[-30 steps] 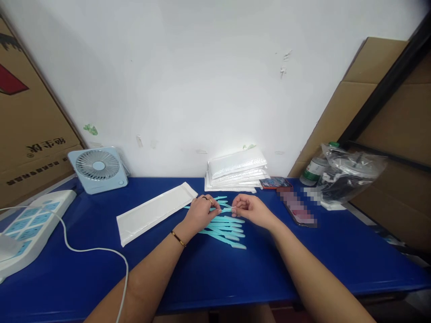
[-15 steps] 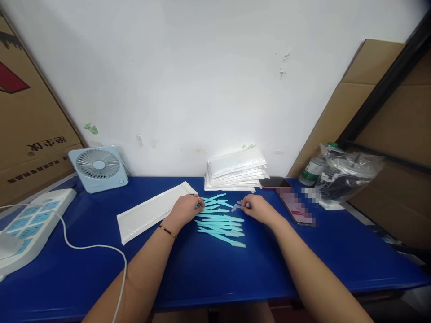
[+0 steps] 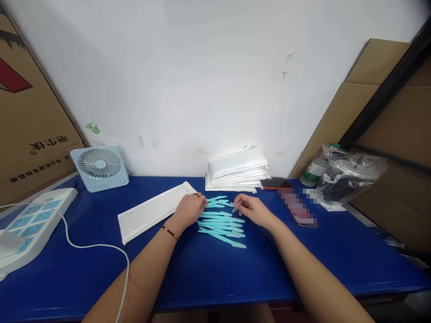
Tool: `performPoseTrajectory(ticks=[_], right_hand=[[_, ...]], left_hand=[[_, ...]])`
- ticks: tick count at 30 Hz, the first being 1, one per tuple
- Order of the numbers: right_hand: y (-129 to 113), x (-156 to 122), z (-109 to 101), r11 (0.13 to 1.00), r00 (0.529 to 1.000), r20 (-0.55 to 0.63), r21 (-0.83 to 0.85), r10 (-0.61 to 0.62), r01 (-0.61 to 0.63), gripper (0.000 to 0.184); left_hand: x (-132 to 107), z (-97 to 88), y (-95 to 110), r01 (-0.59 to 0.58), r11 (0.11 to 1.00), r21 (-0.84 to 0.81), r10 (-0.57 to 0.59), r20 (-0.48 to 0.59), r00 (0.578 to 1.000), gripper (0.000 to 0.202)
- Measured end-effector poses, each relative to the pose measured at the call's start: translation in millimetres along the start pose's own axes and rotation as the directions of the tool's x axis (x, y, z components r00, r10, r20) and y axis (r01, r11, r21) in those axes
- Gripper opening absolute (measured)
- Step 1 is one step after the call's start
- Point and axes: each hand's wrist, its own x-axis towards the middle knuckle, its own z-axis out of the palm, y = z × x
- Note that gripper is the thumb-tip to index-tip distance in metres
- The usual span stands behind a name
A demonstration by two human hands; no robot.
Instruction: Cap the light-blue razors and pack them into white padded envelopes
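Observation:
Several turquoise eyebrow razors (image 3: 220,224) lie in a loose spread on the blue table, their handles mostly pointing left. At the handle ends of the upper razors, my left hand (image 3: 191,208) is closed with curled fingers; it seems to grip a razor's handle, though the fingertips are partly hidden. My right hand (image 3: 252,209) pinches a small translucent blade cap (image 3: 235,209) by the tips of the upper razors. A flat white padded mailer (image 3: 151,213) lies slanted behind my left hand, partly covered by it.
A stack of white padded mailers (image 3: 237,168) stands against the wall. Two phones (image 3: 278,183) and a bagged cup (image 3: 350,172) beside a bottle (image 3: 313,172) are on the right. A fan (image 3: 99,168), a power strip (image 3: 40,224) and its white cable (image 3: 101,246) occupy the left.
My right hand has moved left to the tips of the upper razors, meeting the small clear cap there. My left hand has shifted slightly right over the handle ends.

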Motion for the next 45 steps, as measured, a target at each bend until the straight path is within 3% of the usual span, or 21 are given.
performPoseTrajectory(ticks=[6,11,17,27,31,33,36,38,41,45], right_hand=[[-3,2,-5,0.971,0.985,-0.144,0.233,0.097,-0.062,0.03],[-8,2,-4,0.881,0.98,-0.097,0.461,0.174,-0.111,0.037],[-7,5,2,0.889,0.976,-0.148,0.451,0.162,-0.08,0.034],[-12,6,15,0.894,0.987,-0.077,0.439,0.143,-0.095,0.035],[-8,4,8,0.948,0.992,0.048,0.294,0.115,-0.124,0.035],[-2,3,0,0.988,0.995,-0.029,0.119,0.099,-0.094,0.033],[8,4,-9,0.98,0.987,-0.159,-0.197,-0.027,-0.005,0.02],[14,6,-11,0.942,0.989,-0.111,-0.331,-0.095,0.053,0.018],[18,9,-7,0.904,0.994,-0.009,-0.417,-0.106,0.092,0.018],[18,8,-3,0.882,0.997,0.037,-0.465,-0.072,0.081,0.006]], left_hand=[[-3,-5.6,4,0.065,0.978,-0.197,-0.069,-0.013,0.998,0.024],[-4,-8.3,7,0.067,0.969,-0.236,-0.073,-0.017,0.997,0.022],[-3,-8.5,7,0.072,0.958,-0.278,-0.083,-0.027,0.996,0.022],[-4,-6.6,15,0.034,0.929,-0.369,-0.053,-0.042,0.998,0.021],[-6,-7.7,21,0.013,0.915,-0.402,0.012,0.058,0.998,0.023],[-6,-6.3,21,-0.006,0.925,-0.38,0.037,0.075,0.996,0.022],[-2,0.0,16,0.019,0.972,-0.234,-0.023,-0.013,1.0,0.015],[1,5.9,10,0.069,0.989,-0.133,-0.078,-0.065,0.995,0.016],[5,13.3,3,0.105,0.992,-0.075,-0.109,-0.056,0.992,0.021],[7,14.9,2,0.081,0.996,-0.026,-0.081,-0.003,0.997,0.016]])
